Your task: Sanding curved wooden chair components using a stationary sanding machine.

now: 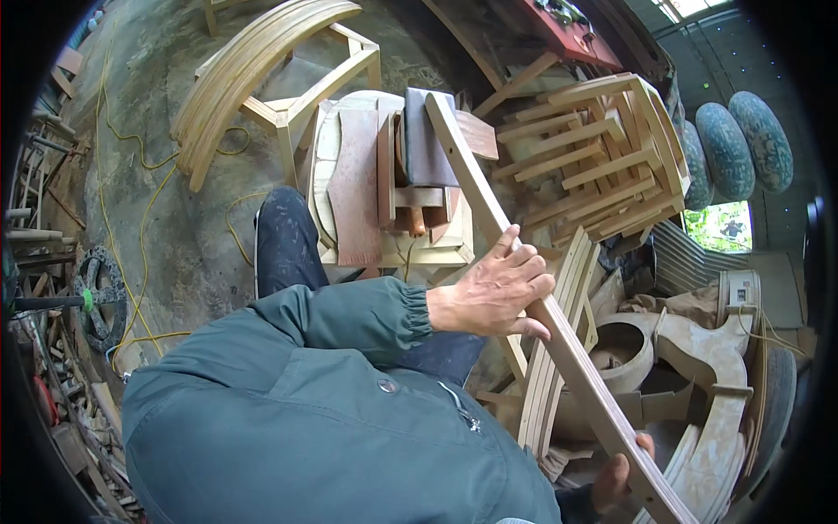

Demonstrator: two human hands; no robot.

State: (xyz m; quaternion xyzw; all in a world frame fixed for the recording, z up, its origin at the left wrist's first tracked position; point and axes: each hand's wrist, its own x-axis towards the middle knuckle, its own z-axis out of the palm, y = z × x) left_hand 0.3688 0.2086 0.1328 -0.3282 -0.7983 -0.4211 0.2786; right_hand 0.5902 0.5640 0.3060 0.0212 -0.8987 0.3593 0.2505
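A long wooden slat [572, 358] slants from the sander at the middle top to the lower right. My left hand [497, 288] closes over it near its middle, back of the hand upward and thumb stretched along the wood. Lower down, my right hand [615, 480] grips the same piece; its fingers show on both sides, the rest is hidden. The slat's far end lies against or just beside the upright grey belt [428, 140] of the sander; contact is hard to tell. An orange-brown knob [417, 225] sticks out below the belt, above a low wooden stand [441, 253].
A curved wooden frame [262, 65] stands at the upper left, stacked slatted frames [602, 162] at the right. More slats [559, 349] lean beside me. A pale round housing [624, 349] sits at the right. Yellow cords [140, 288] cross the concrete floor.
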